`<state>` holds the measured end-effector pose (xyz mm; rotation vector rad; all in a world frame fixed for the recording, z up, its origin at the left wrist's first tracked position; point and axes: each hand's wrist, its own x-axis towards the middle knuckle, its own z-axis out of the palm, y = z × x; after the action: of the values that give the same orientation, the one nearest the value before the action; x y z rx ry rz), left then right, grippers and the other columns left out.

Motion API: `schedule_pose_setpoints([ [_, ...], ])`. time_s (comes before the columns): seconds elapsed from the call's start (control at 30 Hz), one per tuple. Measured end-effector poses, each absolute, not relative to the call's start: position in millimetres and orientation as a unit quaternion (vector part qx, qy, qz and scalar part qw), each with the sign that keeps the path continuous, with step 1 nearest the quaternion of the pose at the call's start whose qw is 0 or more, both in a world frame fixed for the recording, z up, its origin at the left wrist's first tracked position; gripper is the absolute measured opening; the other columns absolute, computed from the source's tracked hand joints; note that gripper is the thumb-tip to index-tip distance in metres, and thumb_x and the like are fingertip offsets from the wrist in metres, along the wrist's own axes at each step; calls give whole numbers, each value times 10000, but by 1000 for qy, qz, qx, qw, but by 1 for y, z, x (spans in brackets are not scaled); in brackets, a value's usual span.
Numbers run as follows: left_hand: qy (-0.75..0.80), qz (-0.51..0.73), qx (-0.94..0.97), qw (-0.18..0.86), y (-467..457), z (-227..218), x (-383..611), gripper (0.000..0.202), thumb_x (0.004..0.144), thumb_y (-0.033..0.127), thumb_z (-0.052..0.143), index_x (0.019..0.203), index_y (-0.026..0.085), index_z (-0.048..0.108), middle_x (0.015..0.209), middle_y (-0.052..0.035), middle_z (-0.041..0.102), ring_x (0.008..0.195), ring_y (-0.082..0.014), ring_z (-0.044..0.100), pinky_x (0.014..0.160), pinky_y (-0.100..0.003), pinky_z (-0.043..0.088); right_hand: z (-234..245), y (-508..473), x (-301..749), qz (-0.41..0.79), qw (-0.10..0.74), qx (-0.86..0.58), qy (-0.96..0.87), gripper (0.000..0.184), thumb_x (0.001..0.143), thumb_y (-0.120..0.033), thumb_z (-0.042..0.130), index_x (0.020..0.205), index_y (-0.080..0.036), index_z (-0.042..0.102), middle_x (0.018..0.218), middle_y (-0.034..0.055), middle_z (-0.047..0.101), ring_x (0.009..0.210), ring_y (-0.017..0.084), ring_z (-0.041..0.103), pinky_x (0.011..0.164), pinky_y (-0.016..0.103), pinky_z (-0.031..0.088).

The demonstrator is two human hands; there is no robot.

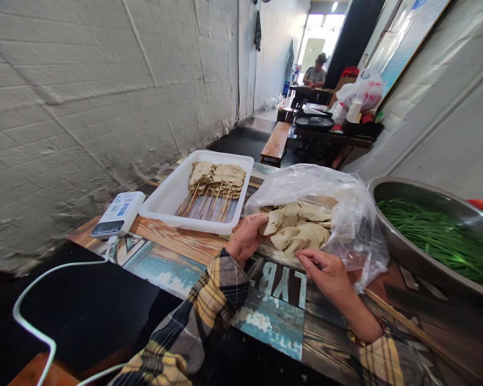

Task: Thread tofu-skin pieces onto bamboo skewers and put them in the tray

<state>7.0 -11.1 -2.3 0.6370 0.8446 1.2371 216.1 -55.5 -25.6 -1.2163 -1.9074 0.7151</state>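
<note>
My left hand (247, 236) pinches a flat beige food slice (272, 222) between thumb and fingers, at the mouth of a clear plastic bag (306, 179). More beige slices (314, 233) lie heaped inside and spill from the bag's opening. My right hand (326, 271) is closed, its fingertips touching the edge of a front slice; whether they grip that slice or a thin stick is unclear. Left of the bag stands a white plastic tray (161, 206). Skewered beige slices (221, 177) are stacked in it, their bamboo sticks pointing towards me.
A white device (118, 214) with a cable sits at the table's left edge. On the right is a large metal basin (386, 222) of green chives (438, 236). Bamboo sticks (406, 321) lie before it. Behind are a wooden bench (277, 140) and a seated person (314, 75).
</note>
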Motion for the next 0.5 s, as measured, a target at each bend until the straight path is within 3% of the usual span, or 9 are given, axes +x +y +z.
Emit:
schedule_pose_setpoints([
  [0.3,378,548,282,691,-12,-1,7,200,634,300,730,654,141,610,640,-5,574,575,-117,514,536,-264,504,-30,-53,221,273,376,-466,-753,262,885,-346,555,842,-176,750,691,40,731,496,154,626,485,241,471],
  [0.5,394,523,317,686,-12,-2,9,303,595,379,772,637,150,577,582,34,502,514,-87,444,495,-234,439,-29,-54,219,284,381,-465,-747,262,891,-348,557,851,-174,749,679,33,723,481,141,609,493,237,471],
])
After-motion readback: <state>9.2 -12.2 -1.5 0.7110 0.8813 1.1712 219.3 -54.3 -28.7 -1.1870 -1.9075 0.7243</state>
